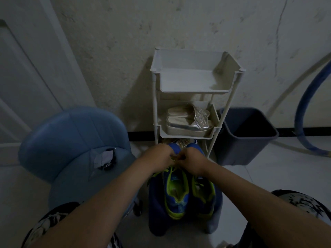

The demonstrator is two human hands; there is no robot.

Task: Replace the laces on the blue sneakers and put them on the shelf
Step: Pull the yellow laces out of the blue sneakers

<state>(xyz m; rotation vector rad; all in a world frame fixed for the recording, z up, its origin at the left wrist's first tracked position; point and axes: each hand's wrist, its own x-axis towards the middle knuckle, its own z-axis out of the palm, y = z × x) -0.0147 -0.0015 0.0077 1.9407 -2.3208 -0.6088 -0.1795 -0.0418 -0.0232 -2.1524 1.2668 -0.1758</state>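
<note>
View: head camera, looking forward and down, in dim light.
Left hand: the left hand point(158, 156) is held over the toe end of the left shoe, its fingers curled tight and pinched on the lace point(167, 170).
Right hand: the right hand point(193, 161) is curled in the same way over the toe end of the right shoe and is closed on the same lace.
Hands together: the two hands are brought knuckle to knuckle, touching or all but touching; the fingertips themselves are hidden.
Lace: yellow-green strands are seen running out from under the hands toward the shoe openings.
Blue sneakers: the blue sneakers point(176, 197) are set side by side, touching, on a dark blue stool point(155, 212), with heels toward the person and toes toward the shelf.
Shelf: a white three-tier shelf point(186, 90) is placed against the wall, just beyond the hands.
Middle tier: a pair of silver sandals point(188, 120) is stacked there.
Bottom tier: something pale and patterned is partly hidden behind the hands; it cannot be told what.
Left side: a light blue chair point(71, 136) is seen beside the stool, with a door point(26, 77) behind it.
Right side: a dark bin point(238, 151) is set on the floor just beside the shelf, and a blue hoop point(299, 113) is leaned near the wall.
</note>
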